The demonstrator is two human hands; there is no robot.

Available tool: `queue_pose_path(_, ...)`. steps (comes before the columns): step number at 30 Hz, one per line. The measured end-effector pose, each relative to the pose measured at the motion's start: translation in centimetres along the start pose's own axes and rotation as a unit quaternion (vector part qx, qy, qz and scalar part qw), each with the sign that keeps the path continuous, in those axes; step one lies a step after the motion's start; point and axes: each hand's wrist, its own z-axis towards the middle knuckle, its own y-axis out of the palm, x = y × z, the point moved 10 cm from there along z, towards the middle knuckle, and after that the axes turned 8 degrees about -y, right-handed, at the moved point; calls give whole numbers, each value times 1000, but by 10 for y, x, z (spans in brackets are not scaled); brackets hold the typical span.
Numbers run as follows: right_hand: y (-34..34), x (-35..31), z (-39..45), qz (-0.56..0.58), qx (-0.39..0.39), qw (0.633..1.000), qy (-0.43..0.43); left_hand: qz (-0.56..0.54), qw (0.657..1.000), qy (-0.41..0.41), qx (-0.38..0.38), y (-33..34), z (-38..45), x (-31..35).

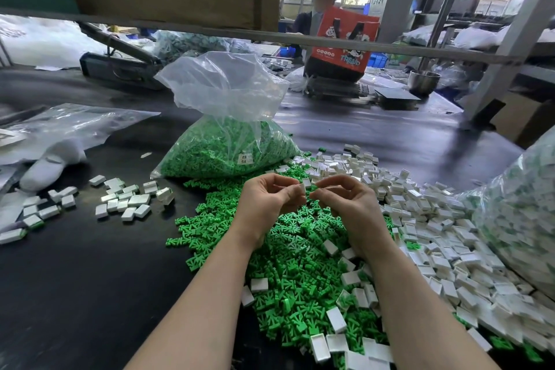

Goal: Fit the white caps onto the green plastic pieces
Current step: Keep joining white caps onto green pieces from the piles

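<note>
White cap [301, 188] between left fingers [290, 194]

I see a white cap [301, 188] held up just above the loose heap of green plastic pieces [288, 264], small and boxy. The green heap spreads flat across the dark table. Right of that heap lies a pile of white caps [444, 237], with a few caps scattered on the green.
</note>
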Motion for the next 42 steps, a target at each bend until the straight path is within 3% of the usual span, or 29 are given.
queue_pose_path(24,-2,-7,0,-12,18,999,-44,9,1000,-3,-21,5,-3,-1)
queue_pose_path(42,8,4,-4,-97,-70,993,14,136,988,56,-39,9,-5,12)
